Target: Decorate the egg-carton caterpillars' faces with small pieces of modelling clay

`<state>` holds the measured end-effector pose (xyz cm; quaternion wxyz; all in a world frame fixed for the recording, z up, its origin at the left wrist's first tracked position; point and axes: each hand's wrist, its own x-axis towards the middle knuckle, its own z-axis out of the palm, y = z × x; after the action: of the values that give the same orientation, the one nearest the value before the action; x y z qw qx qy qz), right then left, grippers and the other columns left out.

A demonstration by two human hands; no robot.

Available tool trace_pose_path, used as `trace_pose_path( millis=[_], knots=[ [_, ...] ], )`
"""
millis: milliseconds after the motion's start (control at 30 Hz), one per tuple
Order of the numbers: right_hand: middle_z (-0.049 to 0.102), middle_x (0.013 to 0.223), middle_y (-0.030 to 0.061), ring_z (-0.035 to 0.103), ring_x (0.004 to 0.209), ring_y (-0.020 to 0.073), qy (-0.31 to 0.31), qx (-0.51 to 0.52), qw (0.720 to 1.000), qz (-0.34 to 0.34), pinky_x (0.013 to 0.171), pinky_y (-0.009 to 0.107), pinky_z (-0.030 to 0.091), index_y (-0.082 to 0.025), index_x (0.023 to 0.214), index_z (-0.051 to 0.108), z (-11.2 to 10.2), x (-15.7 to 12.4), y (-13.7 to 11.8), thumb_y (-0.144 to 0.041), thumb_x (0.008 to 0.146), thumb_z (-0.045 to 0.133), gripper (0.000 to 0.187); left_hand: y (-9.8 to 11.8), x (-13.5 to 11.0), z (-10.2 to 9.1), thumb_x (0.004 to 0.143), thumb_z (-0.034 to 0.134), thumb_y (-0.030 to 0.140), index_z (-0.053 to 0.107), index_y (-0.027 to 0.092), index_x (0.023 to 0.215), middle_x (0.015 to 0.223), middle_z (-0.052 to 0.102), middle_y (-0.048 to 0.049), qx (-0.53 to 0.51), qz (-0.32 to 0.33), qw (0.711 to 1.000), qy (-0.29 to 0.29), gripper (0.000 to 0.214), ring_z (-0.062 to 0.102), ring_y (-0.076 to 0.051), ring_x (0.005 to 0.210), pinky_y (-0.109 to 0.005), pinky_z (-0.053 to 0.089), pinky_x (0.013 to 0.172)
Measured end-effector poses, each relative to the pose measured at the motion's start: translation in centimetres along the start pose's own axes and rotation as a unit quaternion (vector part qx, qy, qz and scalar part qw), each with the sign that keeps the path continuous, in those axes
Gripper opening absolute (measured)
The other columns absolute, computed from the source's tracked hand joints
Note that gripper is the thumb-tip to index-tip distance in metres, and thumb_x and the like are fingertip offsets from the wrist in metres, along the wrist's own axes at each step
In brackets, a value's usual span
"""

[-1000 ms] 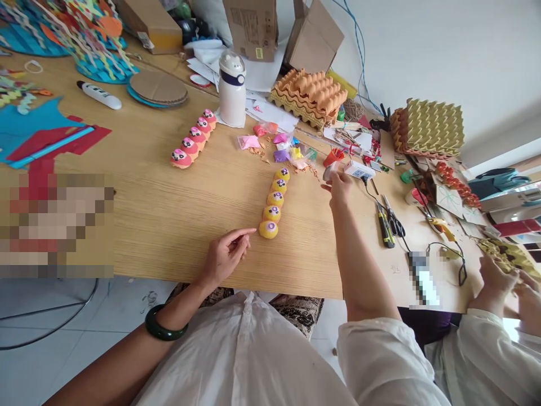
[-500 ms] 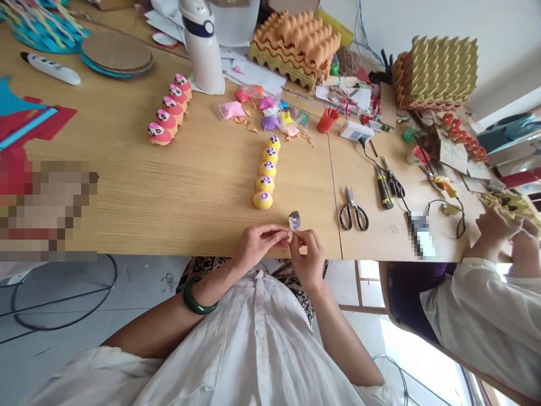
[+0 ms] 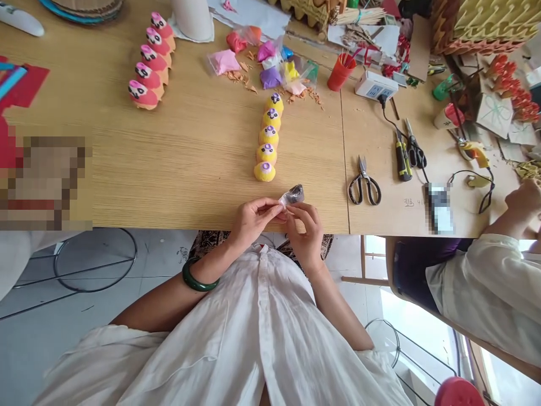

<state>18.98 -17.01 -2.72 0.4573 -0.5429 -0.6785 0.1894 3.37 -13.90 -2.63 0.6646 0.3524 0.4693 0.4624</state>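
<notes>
Between my fingertips is a small clear plastic packet (image 3: 295, 194) with something black inside, just above the table's front edge. My left hand (image 3: 257, 224) pinches its near end with thumb and forefinger. From the other side, my right hand (image 3: 307, 234) grips the same end, its fingers bent close to the left ones. Beyond the hands stands a row of yellow egg-carton cups (image 3: 269, 135) with purple and black details on them. A similar pink row (image 3: 149, 67) is farther off to the left.
Scissors (image 3: 364, 183) lie right of my hands. Behind the yellow row are colored clay packets (image 3: 270, 78), orange crumbs and a red cup (image 3: 340, 73). A power strip (image 3: 376, 87), cutter (image 3: 403, 158) and phone (image 3: 440, 208) are farther right, near another person's hand (image 3: 524, 200).
The view has tipped downward, so the table things appear higher. The packet's dark end now leans to the right instead of standing up. Both hands still pinch its near end.
</notes>
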Motion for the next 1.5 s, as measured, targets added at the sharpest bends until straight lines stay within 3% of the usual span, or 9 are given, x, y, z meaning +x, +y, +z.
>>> trace_pose_path(
  millis=[200, 500, 700, 800, 1000, 1167, 1300, 1400, 1500],
  knots=[
    [0.076, 0.109, 0.0082, 0.075, 0.100, 0.0186, -0.008, 0.048, 0.997, 0.059, 0.089, 0.036, 0.063, -0.023, 0.103, 0.075, -0.3, 0.3, -0.1, -0.028, 0.100, 0.071, 0.007, -0.1, 0.0, -0.2, 0.082, 0.084, 0.059, 0.077, 0.015, 0.092, 0.084, 0.082, -0.0059, 0.090, 0.056, 0.994, -0.026, 0.046, 0.078, -0.019, 0.077, -0.028, 0.066, 0.079],
    [0.076, 0.091, 0.0034, 0.072, 0.083, 0.0150, -0.034, 0.079, 0.994, 0.060, 0.075, 0.029, 0.062, -0.023, 0.096, 0.074, -1.3, 1.4, -0.8, -0.025, 0.102, 0.063, 0.013, 2.3, -0.4, 0.0, 0.097, 0.067, 0.043, 0.074, 0.015, 0.101, 0.096, 0.082, -0.0066, 0.219, 0.152, 0.961, -0.070, 0.029, 0.079, -0.017, 0.076, -0.024, 0.063, 0.075],
    [0.066, 0.072, 0.0001, 0.061, 0.066, 0.0142, 0.051, -0.089, 0.994, 0.031, 0.062, 0.027, 0.053, -0.024, 0.078, 0.062, -0.9, 2.1, -1.0, -0.021, 0.096, 0.059, 0.018, 3.6, 0.0, 1.0, 0.095, 0.061, 0.030, 0.070, 0.016, 0.091, 0.090, 0.080, -0.0072, 0.302, 0.235, 0.921, -0.066, 0.017, 0.075, -0.016, 0.078, -0.023, 0.059, 0.074],
    [0.066, 0.072, -0.0003, 0.061, 0.062, 0.0123, 0.071, -0.102, 0.991, 0.043, 0.057, 0.025, 0.050, -0.024, 0.076, 0.057, -0.5, 2.2, -1.0, -0.023, 0.097, 0.057, 0.020, 3.8, 0.2, 1.4, 0.094, 0.062, 0.033, 0.069, 0.017, 0.089, 0.083, 0.077, -0.0050, 0.277, 0.202, 0.937, -0.066, 0.018, 0.073, -0.015, 0.072, -0.023, 0.058, 0.072],
    [0.070, 0.085, 0.0011, 0.067, 0.073, 0.0127, 0.004, 0.041, 0.993, 0.110, 0.067, 0.025, 0.061, -0.024, 0.086, 0.063, -0.7, 1.6, -1.4, -0.031, 0.100, 0.060, 0.016, 3.2, 0.5, 1.1, 0.085, 0.076, 0.060, 0.067, 0.017, 0.087, 0.081, 0.074, -0.0038, 0.180, 0.064, 0.977, -0.099, 0.044, 0.066, -0.014, 0.065, -0.022, 0.052, 0.059],
    [0.069, 0.084, 0.0002, 0.069, 0.073, 0.0128, -0.041, 0.103, 0.982, 0.151, 0.067, 0.026, 0.063, -0.023, 0.087, 0.065, -0.9, 1.3, -1.6, -0.028, 0.097, 0.059, 0.012, 3.0, 0.6, 0.6, 0.095, 0.064, 0.052, 0.059, 0.019, 0.080, 0.070, 0.065, 0.0014, 0.238, 0.103, 0.956, -0.137, 0.037, 0.058, -0.011, 0.062, -0.022, 0.046, 0.061],
    [0.065, 0.075, -0.0019, 0.065, 0.064, 0.0120, 0.020, 0.020, 0.987, 0.159, 0.060, 0.025, 0.056, -0.024, 0.081, 0.058, -0.9, 1.8, -1.0, -0.028, 0.092, 0.061, 0.011, 3.1, 0.2, 1.0, 0.097, 0.059, 0.046, 0.054, 0.019, 0.074, 0.063, 0.053, 0.0038, 0.272, 0.140, 0.940, -0.150, 0.035, 0.044, -0.009, 0.056, -0.023, 0.037, 0.057],
    [0.065, 0.072, -0.0030, 0.064, 0.061, 0.0124, 0.057, -0.035, 0.984, 0.163, 0.059, 0.026, 0.053, -0.025, 0.083, 0.056, -1.0, 2.4, -0.5, -0.027, 0.089, 0.059, 0.007, 2.9, -0.2, 1.6, 0.090, 0.066, 0.054, 0.050, 0.020, 0.069, 0.060, 0.046, 0.0042, 0.193, 0.045, 0.971, -0.136, 0.043, 0.038, -0.007, 0.052, -0.022, 0.033, 0.049],
    [0.064, 0.064, -0.0059, 0.068, 0.057, 0.0129, 0.036, -0.012, 0.978, 0.205, 0.057, 0.026, 0.050, -0.025, 0.089, 0.056, -1.4, 2.9, -0.2, -0.026, 0.092, 0.052, 0.005, 2.9, -0.2, 1.7, 0.080, 0.079, 0.057, 0.047, 0.020, 0.066, 0.062, 0.048, 0.0039, 0.055, -0.085, 0.985, -0.141, 0.051, 0.034, -0.005, 0.049, -0.019, 0.028, 0.042]
  ],
)
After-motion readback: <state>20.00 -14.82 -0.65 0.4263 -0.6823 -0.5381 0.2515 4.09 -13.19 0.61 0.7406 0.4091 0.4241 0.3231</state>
